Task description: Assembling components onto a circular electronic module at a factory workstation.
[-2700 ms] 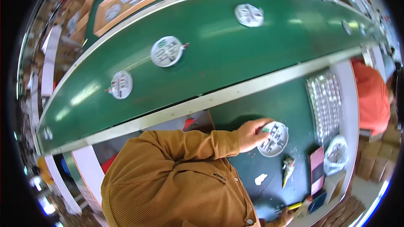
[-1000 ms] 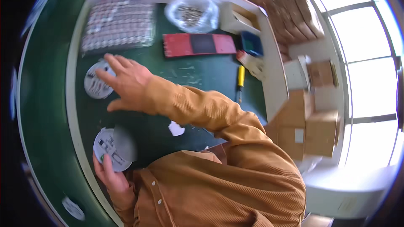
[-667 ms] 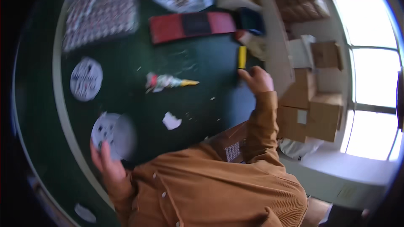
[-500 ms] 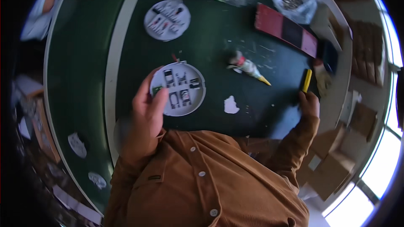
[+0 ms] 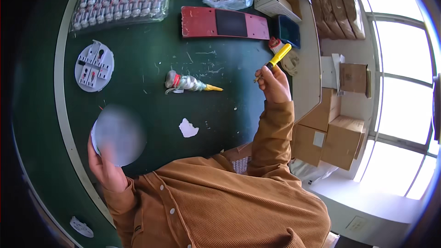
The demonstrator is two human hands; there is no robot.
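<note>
While the left grip [image 5: 108, 169] pinched a blurred round disc [image 5: 114, 131], the right grip [image 5: 275, 85] clasped a yellow-handled screwdriver [image 5: 281, 54].

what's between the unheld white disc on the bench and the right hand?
A tapered, yellow-tipped bundle on the green bench, in the head view.

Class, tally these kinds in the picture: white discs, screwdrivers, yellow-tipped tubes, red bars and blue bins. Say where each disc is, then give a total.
White discs: 3 (left hand, bench, belt)
Screwdriver: 1, in the right hand
Yellow-tipped tube: 1
Red bar: 1
Blue bin: 1
Total: 7
</note>
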